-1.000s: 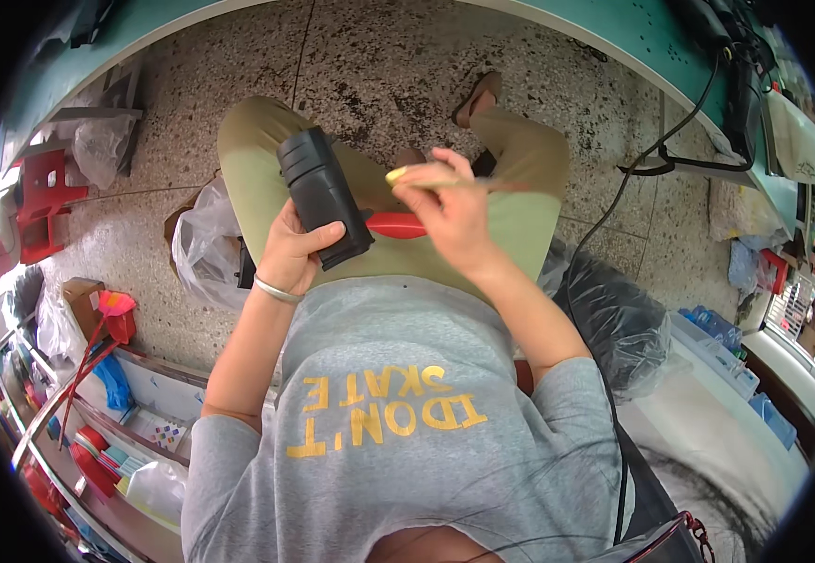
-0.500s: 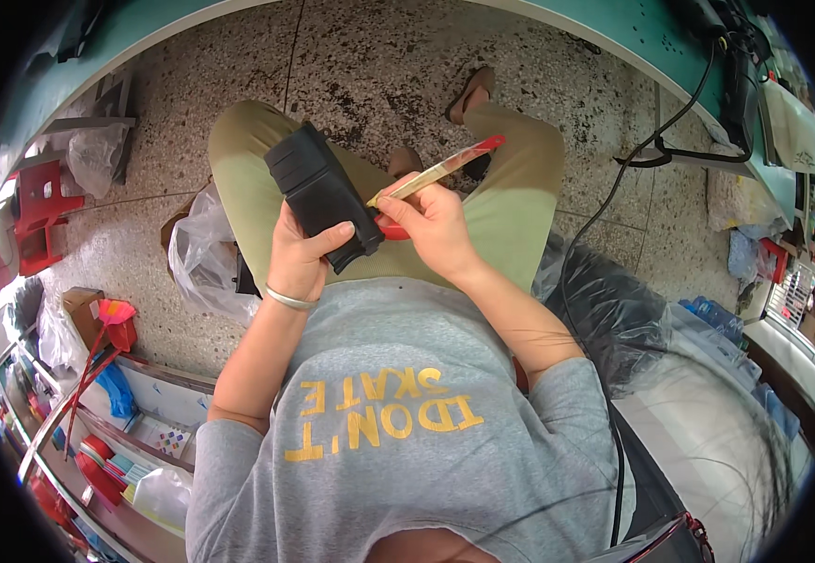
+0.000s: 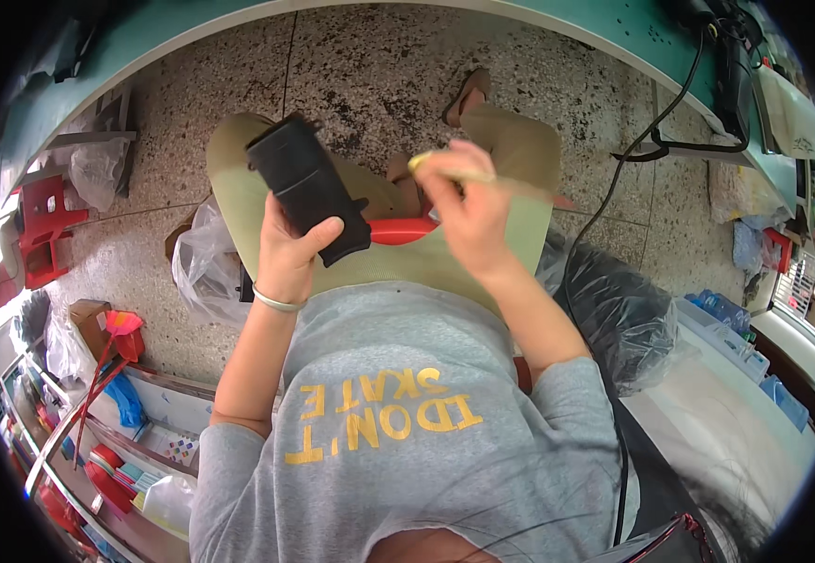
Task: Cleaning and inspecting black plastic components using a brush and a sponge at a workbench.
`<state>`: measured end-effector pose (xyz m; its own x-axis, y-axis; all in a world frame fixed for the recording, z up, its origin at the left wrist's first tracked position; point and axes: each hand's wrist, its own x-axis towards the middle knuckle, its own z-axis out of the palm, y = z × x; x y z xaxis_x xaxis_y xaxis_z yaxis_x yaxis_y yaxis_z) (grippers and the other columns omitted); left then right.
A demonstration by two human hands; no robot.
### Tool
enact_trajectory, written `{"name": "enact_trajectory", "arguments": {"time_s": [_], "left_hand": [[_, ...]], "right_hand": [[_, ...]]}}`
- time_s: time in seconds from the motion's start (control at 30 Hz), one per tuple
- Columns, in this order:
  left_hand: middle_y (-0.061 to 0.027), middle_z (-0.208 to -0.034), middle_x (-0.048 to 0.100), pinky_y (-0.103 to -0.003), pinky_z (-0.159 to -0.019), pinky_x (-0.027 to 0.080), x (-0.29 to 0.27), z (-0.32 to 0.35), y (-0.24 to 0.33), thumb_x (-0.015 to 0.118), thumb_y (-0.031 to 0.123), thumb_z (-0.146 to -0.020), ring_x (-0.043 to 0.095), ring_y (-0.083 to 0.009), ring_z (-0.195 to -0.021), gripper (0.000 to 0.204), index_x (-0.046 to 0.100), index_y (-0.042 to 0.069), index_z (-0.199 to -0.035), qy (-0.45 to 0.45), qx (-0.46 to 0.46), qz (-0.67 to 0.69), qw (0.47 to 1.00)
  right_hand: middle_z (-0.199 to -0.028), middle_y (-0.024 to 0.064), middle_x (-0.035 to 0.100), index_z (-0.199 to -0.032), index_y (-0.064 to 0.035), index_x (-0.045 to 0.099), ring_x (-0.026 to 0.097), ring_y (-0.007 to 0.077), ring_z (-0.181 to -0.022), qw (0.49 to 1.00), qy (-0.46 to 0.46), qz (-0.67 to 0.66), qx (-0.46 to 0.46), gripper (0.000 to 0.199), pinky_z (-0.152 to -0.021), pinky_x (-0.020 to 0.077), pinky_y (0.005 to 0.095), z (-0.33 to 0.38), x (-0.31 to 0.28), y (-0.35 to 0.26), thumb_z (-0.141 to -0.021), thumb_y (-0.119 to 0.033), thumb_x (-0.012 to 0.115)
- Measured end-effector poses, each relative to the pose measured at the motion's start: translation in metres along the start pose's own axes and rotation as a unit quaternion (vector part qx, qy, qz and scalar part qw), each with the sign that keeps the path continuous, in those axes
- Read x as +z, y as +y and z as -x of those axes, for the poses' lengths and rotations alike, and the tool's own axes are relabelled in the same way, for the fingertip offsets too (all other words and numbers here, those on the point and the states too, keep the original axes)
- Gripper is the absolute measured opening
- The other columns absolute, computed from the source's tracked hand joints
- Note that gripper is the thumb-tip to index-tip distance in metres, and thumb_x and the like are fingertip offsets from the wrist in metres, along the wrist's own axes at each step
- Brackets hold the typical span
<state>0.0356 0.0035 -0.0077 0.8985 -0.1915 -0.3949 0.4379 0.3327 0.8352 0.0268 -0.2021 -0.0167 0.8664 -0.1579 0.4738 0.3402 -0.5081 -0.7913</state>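
In my left hand (image 3: 293,246) is a black plastic housing (image 3: 312,188), oblong with ribs and small tabs, gripped near its lower end with my thumb laid across its face. It is tilted above my lap. My right hand (image 3: 468,206), smeared by motion, has moved off to the right of the housing. Its fingers are closed round a slim yellowish tool (image 3: 457,170) with a red tip; blur hides its exact kind. Between my thighs, under and beside the housing, shows the curved rim of a red seat (image 3: 401,231).
A green table edge (image 3: 558,19) arcs across the top. Clear plastic bags (image 3: 209,258) lie on the floor by my left leg, black plastic sheeting (image 3: 618,310) by my right. A black cable (image 3: 584,225) runs down the right side. A red stool (image 3: 44,225) stands far left.
My right hand has pulled away from the housing to the right, and the tool has swung round so its red end points right. The housing has shifted slightly left.
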Motion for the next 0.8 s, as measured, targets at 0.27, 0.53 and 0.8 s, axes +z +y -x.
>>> {"name": "enact_trajectory", "arguments": {"time_s": [0.27,0.53,0.8], "left_hand": [[-0.0063,-0.108,0.054,-0.033,-0.089,0.045,0.009,0.007,-0.005,0.069,-0.011,-0.066,0.055,-0.0187,-0.099,0.062,0.04,0.005,-0.118,0.0,0.012,0.012,1.0],[-0.0058,-0.106,0.054,-0.033,-0.087,0.046,0.013,0.006,-0.004,0.069,-0.011,-0.065,0.056,-0.0184,-0.097,0.062,0.04,0.005,-0.118,0.002,0.029,0.009,1.0],[-0.0102,-0.09,0.057,-0.031,-0.074,0.045,0.021,0.014,0.021,0.072,-0.001,-0.061,0.056,-0.0251,-0.083,0.046,0.052,0.003,-0.103,-0.045,0.298,-0.572,0.763]], "right_hand": [[-0.076,0.0064,0.064,-0.085,0.0022,0.062,0.06,0.0115,-0.069,0.946,-0.136,-0.158,0.249,0.008,-0.066,0.0483,0.0257,0.014,0.021,-0.018,-0.081,-0.004,0.061],[-0.07,0.0075,0.062,-0.078,0.0037,0.06,0.06,0.0125,-0.065,0.962,-0.125,-0.112,0.217,0.011,-0.059,0.0477,0.0261,0.021,0.037,0.003,-0.081,-0.007,0.061],[-0.083,0.0065,0.062,-0.089,0.0019,0.058,0.058,0.0085,-0.065,0.985,0.084,-0.142,0.042,0.007,-0.057,0.0453,0.0193,-0.03,0.0,0.002,-0.086,-0.004,0.056]]}}
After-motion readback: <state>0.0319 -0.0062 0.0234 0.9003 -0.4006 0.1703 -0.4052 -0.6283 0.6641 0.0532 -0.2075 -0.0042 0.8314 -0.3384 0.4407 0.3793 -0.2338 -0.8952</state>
